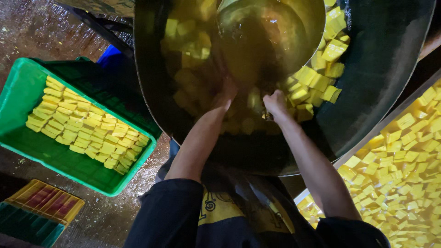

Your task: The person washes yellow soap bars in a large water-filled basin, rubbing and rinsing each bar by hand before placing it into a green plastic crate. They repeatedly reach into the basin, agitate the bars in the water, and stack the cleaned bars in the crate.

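Observation:
Both my hands reach into a big dark round vat (381, 69) filled with yellow liquid. My left hand (226, 94) is sunk under the liquid among submerged yellow cubes (186, 43); its fingers are blurred. My right hand (275, 102) sits at the surface with fingers curled, right beside a heap of yellow cubes (317, 80) piled against the vat's right wall. Whether either hand holds a cube is hidden. A metal bowl (271, 27) floats in the liquid just beyond my hands.
A green plastic crate (18, 98) at the left holds neat rows of yellow cubes (85, 124). A tray (404, 170) at the right is covered with many more cubes. Yellow and green crates (39, 206) lie on the wet floor at lower left.

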